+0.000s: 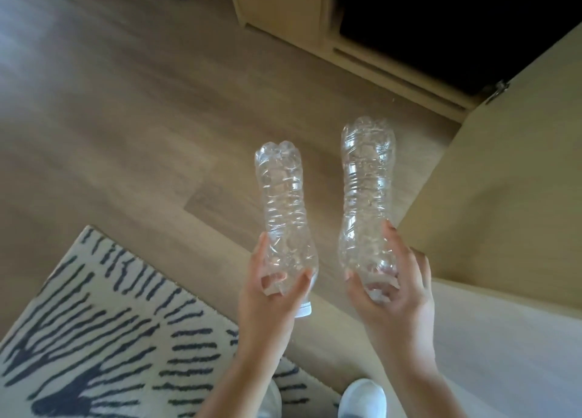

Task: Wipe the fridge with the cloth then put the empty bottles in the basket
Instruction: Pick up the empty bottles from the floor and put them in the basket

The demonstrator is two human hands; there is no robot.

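I hold two clear, crumpled, empty plastic bottles over the wooden floor, both with their bases pointing away from me. My left hand [267, 295] grips the neck end of the left bottle [282, 203], whose white cap shows below my fingers. My right hand [393, 291] grips the neck end of the right bottle [367, 181]; its cap is hidden in my palm. The dark front of the fridge [441, 24] sits inside a light wooden cabinet at the top right. No cloth and no basket is in view.
The open cabinet door [504, 181] stands close to the right of the right bottle. A white rug with black stripes [110, 339] covers the floor at the lower left. My white shoes [362, 395] show at the bottom.
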